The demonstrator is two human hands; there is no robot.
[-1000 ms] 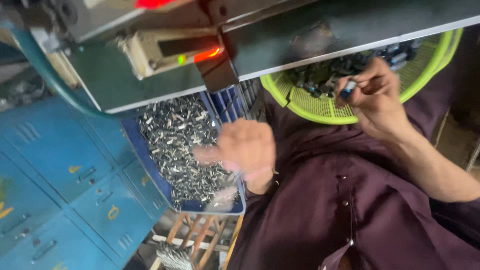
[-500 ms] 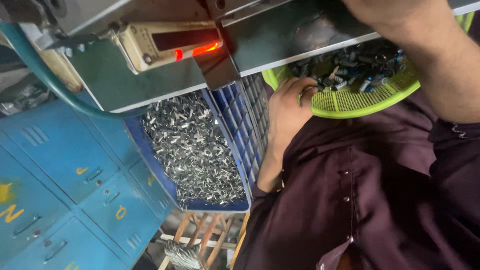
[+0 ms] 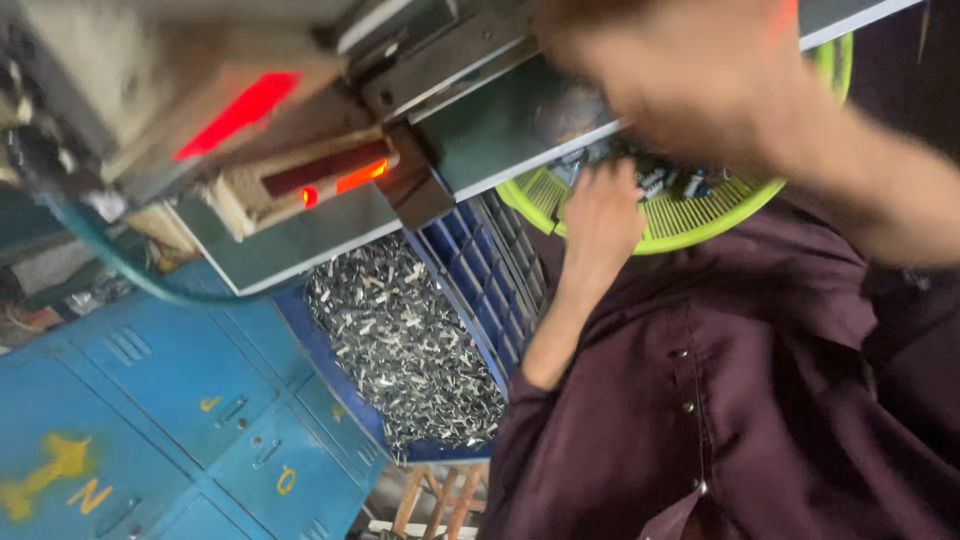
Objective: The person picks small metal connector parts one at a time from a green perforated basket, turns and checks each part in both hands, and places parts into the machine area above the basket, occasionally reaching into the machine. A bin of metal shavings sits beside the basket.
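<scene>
We log the left hand reaching up into the lime-green plastic basket, which sits on the lap, tucked partly under the edge of the grey-green table. The fingers curl down among the small dark and silvery parts in the basket. The palm faces away from us, so we cannot tell whether anything is pinched between the fingertips.

The right hand is raised close to the camera, over the edge of the table. It is heavily blurred. Its forearm runs off toward the right edge of the view. We cannot tell how far it is open, nor whether it holds anything.

The basket touches the dark maroon garment below it. The parts lie heaped in the portion of the basket nearest the table, partly hidden by its edge.

Left of the basket stands a blue plastic crate, its ribbed wall just beside the left forearm. It holds a deep pile of small shiny metal pieces.

On the table sits a machine housing with a glowing red light and a beige box with an orange-red indicator. A teal hose curves below it. Blue metal lockers fill the lower left.
</scene>
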